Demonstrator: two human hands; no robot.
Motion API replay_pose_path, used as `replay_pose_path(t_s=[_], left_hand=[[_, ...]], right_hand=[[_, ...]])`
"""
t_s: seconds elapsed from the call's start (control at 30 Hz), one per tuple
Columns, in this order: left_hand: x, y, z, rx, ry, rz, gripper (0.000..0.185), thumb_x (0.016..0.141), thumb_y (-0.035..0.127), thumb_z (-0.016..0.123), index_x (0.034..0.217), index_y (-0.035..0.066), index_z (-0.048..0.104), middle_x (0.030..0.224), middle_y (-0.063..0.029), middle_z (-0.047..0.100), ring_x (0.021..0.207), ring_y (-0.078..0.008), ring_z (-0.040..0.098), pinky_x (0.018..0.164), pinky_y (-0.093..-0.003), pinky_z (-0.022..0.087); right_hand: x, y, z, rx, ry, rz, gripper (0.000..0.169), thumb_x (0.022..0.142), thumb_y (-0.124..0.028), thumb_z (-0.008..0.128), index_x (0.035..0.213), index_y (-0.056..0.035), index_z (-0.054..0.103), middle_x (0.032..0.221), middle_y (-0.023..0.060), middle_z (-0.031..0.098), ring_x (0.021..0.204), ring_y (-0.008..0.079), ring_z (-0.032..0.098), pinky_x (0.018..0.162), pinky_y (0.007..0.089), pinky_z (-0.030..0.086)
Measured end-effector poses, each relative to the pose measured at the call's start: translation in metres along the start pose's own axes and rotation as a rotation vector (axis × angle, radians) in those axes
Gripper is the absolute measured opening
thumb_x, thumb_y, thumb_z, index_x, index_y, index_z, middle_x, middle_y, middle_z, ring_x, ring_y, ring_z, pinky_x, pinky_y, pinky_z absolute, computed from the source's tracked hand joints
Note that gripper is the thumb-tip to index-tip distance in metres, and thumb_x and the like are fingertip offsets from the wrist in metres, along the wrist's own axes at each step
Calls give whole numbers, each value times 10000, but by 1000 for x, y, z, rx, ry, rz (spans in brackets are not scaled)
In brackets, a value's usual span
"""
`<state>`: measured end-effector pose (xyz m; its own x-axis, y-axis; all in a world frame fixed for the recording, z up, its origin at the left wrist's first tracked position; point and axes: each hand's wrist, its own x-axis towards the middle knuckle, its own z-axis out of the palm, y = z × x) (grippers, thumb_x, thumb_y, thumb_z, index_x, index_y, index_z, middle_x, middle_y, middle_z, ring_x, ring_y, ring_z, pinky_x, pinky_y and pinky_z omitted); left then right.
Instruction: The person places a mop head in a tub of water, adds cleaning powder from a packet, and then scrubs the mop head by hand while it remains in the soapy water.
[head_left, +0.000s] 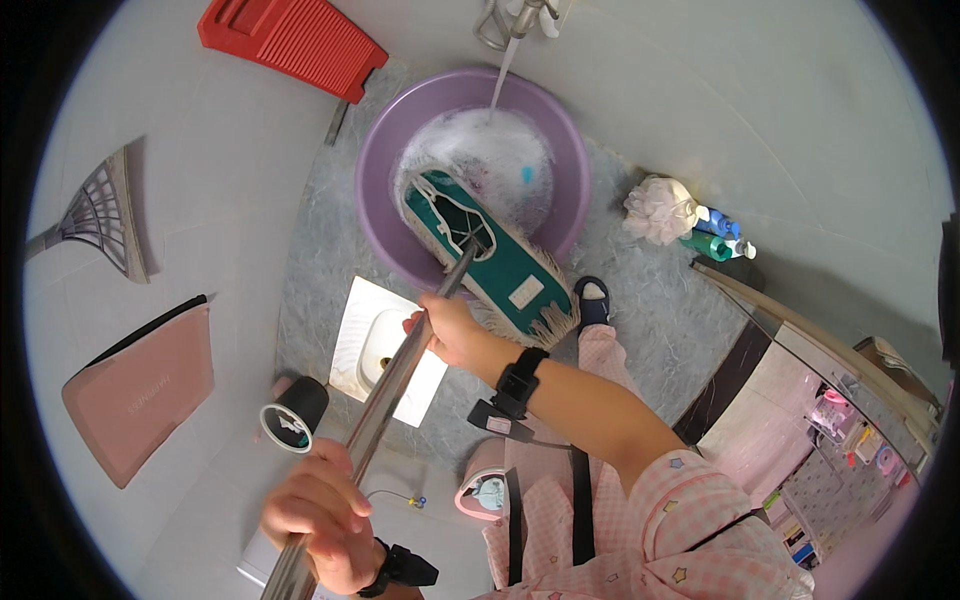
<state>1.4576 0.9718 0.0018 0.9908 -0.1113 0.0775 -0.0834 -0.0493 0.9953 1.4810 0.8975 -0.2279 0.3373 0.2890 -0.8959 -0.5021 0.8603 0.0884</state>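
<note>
Both my hands grip the metal handle (391, 386) of a flat dust mop. My left hand (319, 510) is wrapped around its upper part, at the lower left. Farther down the handle, nearer the mop head, my right hand (450, 334) is closed around it. The green mop head (510, 262), edged with pale fringe, lies tilted across the near rim of a purple plastic basin (375, 225). One end reaches into foamy water (465, 139); the other hangs outside, close to my slippered foot (593, 300). A running tap (525, 19) pours into the basin.
A white squat toilet (349, 330) is set in the floor left of the handle, by a black bin (307, 401). A red plastic washboard (315, 49) leans at the back left. A bath puff (656, 210) and several bottles (709, 244) stand right. A doorway threshold (724, 382) lies lower right.
</note>
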Motion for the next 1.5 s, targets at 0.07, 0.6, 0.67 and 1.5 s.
replay_pose_path(t_s=[0.07,0.6,0.67,1.5], left_hand=[[1,-1,6,-21,7,-38,376,855,364,505,620,133,324,511,14,363,503,-111,396,599,-305,247],[112,20,24,-246,-443,-112,337,796,288,605,610,135,368,473,32,419,409,-97,410,520,-268,316],[129,13,29,-291,-525,-161,339,740,247,660,601,142,369,454,31,418,400,-107,406,522,-279,343],[100,8,36,-238,-319,-63,174,809,121,506,677,108,392,498,5,407,480,-128,416,625,-316,353]], right_hand=[[-2,-3,-14,19,-1,4,105,836,-64,448,838,25,393,702,124,474,673,241,546,655,364,490],[-28,-23,7,600,-312,37,139,898,-122,348,895,17,351,873,227,543,843,305,577,805,348,496],[-27,-26,8,666,-283,-15,152,901,-130,343,897,21,352,869,226,544,847,303,576,800,340,498],[-25,-76,-5,425,-268,-11,155,891,-101,333,894,53,342,878,222,490,870,321,561,803,379,512]])
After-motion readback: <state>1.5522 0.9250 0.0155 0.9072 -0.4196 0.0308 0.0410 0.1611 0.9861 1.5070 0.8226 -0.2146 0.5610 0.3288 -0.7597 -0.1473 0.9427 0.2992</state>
